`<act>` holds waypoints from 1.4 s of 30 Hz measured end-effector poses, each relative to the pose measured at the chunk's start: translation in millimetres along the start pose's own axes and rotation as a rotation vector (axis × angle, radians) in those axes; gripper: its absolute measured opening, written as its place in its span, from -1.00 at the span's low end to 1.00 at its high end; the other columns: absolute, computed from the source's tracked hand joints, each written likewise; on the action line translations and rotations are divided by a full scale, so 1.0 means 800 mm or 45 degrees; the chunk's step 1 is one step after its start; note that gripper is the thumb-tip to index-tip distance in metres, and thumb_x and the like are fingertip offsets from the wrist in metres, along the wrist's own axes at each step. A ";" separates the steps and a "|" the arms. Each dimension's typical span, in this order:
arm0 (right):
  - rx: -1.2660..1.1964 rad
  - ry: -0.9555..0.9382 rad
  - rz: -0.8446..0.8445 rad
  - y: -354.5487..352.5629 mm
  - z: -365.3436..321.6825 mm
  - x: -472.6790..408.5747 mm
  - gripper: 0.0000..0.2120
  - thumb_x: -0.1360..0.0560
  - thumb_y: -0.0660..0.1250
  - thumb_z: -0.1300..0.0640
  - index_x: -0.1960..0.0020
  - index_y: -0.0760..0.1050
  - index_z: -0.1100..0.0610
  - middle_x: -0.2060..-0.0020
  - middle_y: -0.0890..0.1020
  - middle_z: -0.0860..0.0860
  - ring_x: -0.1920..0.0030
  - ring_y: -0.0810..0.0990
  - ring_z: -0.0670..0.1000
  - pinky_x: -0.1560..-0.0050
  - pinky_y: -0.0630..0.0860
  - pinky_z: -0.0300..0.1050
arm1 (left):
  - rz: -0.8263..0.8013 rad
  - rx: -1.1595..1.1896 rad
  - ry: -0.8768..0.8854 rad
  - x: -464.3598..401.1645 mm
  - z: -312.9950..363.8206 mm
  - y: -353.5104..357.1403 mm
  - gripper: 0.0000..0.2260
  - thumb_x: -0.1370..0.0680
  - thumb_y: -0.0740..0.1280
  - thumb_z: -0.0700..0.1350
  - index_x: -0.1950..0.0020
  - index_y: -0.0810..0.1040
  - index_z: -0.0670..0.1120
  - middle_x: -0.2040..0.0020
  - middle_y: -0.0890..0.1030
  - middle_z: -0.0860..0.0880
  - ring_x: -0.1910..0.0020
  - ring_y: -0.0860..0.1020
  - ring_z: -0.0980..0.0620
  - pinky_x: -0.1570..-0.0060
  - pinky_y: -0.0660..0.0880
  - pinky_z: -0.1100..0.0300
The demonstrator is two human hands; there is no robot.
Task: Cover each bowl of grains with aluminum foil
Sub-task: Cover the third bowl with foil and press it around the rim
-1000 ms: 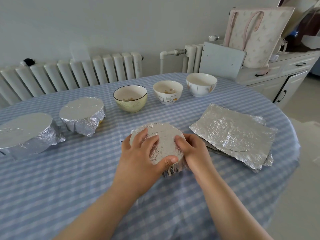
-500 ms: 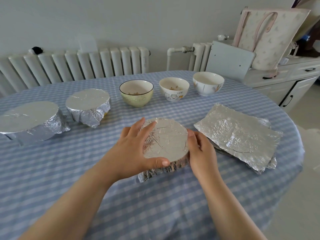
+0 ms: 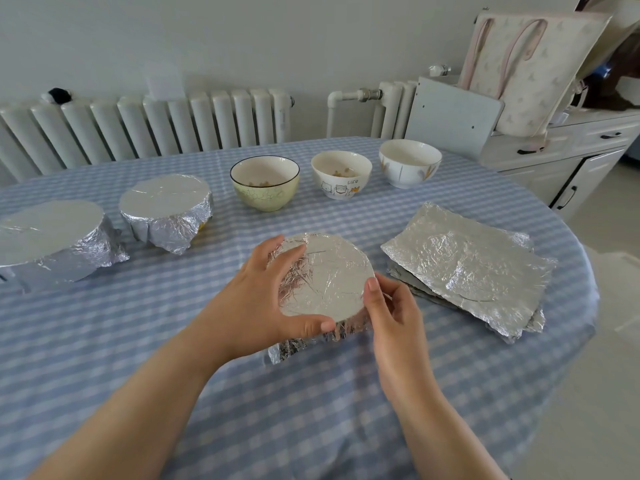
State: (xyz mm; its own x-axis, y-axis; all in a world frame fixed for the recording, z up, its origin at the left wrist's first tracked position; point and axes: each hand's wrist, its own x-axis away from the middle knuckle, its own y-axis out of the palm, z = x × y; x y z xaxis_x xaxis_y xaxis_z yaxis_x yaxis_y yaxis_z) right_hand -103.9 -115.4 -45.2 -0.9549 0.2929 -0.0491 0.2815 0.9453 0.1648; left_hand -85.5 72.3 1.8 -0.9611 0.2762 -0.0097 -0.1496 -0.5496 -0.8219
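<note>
Bowl in hand: we have a foil-wrapped bowl (image 3: 323, 278) at the near middle of the tabletop (image 3: 173, 341), its top smooth and its skirt crinkled down to the checked cloth.
Left hand: our left hand (image 3: 256, 303) grasps the bowl from its left side, the fingers (image 3: 289, 256) curled over the far-left rim and the thumb pressed along the near edge.
Right hand: our right hand (image 3: 393, 315) sits against the bowl's right side, with one fingertip touching the foil rim and the other digits loosely bent; we cannot tell whether they pinch the foil skirt below.
Covered bowls: we see two more, a foil-covered bowl (image 3: 166, 209) at the far left and a larger foil-covered bowl (image 3: 52, 237) at the left edge, near each other but apart.
Open bowls: three stand in a row at the far side, a green bowl (image 3: 265, 183) with a dark rim, a white cartoon bowl (image 3: 341, 174) and a white patterned bowl (image 3: 410, 162); grains show in the first two, and we cannot make out what the third holds.
Foil: a stack of foil sheets (image 3: 467, 265) lies flat just to the right of the bowl we hold.
Background: a radiator (image 3: 156, 126) runs along the wall, and a tote bag (image 3: 526, 71) stands on a cabinet (image 3: 571, 157) at the far right.
</note>
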 end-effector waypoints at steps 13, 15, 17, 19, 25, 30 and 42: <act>-0.105 0.121 0.245 0.018 0.004 -0.007 -0.78 -0.61 0.24 0.07 0.15 0.53 0.13 0.41 0.54 -0.10 0.38 0.47 -0.16 0.31 0.41 -0.26 | 0.031 0.009 0.006 0.000 0.002 0.002 0.09 -0.08 0.26 0.60 -0.53 0.08 0.22 -0.53 -0.05 0.25 -0.50 0.15 0.09 -0.42 0.25 0.02; -0.123 0.150 0.259 0.018 0.002 -0.009 -0.79 -0.61 0.26 0.08 0.13 0.54 0.15 0.35 0.58 -0.04 0.31 0.52 -0.11 0.26 0.45 -0.21 | 0.034 0.004 0.009 0.000 0.002 0.002 0.10 -0.07 0.26 0.61 -0.54 0.08 0.22 -0.53 -0.04 0.25 -0.50 0.15 0.10 -0.42 0.25 0.03; -0.148 0.168 0.265 0.018 0.001 -0.011 -0.83 -0.60 0.26 0.11 0.08 0.56 0.16 0.24 0.63 0.02 0.23 0.56 -0.07 0.20 0.49 -0.18 | 0.043 0.003 0.017 -0.001 0.002 0.003 0.10 -0.07 0.26 0.61 -0.54 0.09 0.21 -0.53 -0.04 0.24 -0.50 0.15 0.09 -0.43 0.25 0.03; -0.164 0.181 0.258 0.018 0.001 -0.012 -0.86 -0.60 0.27 0.13 0.05 0.56 0.16 0.20 0.64 0.04 0.20 0.57 -0.05 0.19 0.50 -0.18 | 0.047 0.002 0.022 -0.001 0.001 0.003 0.10 -0.07 0.25 0.61 -0.54 0.09 0.20 -0.53 -0.03 0.22 -0.51 0.15 0.09 -0.43 0.24 0.03; -0.170 0.146 0.244 0.019 0.001 -0.017 -0.86 -0.59 0.24 0.29 0.02 0.53 0.11 0.23 0.60 -0.02 0.22 0.52 -0.01 0.20 0.46 -0.08 | 0.055 0.002 0.030 0.000 0.001 0.003 0.09 -0.08 0.26 0.60 -0.53 0.10 0.20 -0.53 -0.03 0.22 -0.50 0.16 0.09 -0.43 0.25 0.03; -0.080 0.135 0.209 0.016 0.010 -0.020 -0.79 -0.53 0.22 0.38 0.08 0.50 0.09 0.29 0.57 -0.03 0.26 0.48 0.03 0.26 0.41 -0.05 | 0.056 0.012 0.027 0.000 0.002 0.003 0.08 -0.08 0.28 0.59 -0.53 0.12 0.21 -0.54 -0.02 0.22 -0.50 0.17 0.09 -0.40 0.27 0.03; 0.224 -0.075 0.057 -0.005 -0.003 -0.015 -0.70 -0.53 0.16 0.36 0.10 0.60 0.06 0.22 0.66 -0.13 0.10 0.61 -0.07 0.07 0.48 -0.20 | 0.236 0.122 -0.152 0.007 0.024 0.026 0.07 -0.08 0.25 0.59 -0.52 0.15 0.18 -0.55 -0.08 0.17 -0.53 0.08 0.05 -0.42 0.21 0.06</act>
State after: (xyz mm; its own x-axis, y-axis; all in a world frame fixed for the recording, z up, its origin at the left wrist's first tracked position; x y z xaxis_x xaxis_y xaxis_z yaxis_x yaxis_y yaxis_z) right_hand -93.5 -123.2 -42.6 -0.9353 0.3381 -0.1042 0.3406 0.9402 -0.0062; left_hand -98.3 47.4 -4.5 -0.9940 0.0710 -0.0833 0.0164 -0.6564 -0.7543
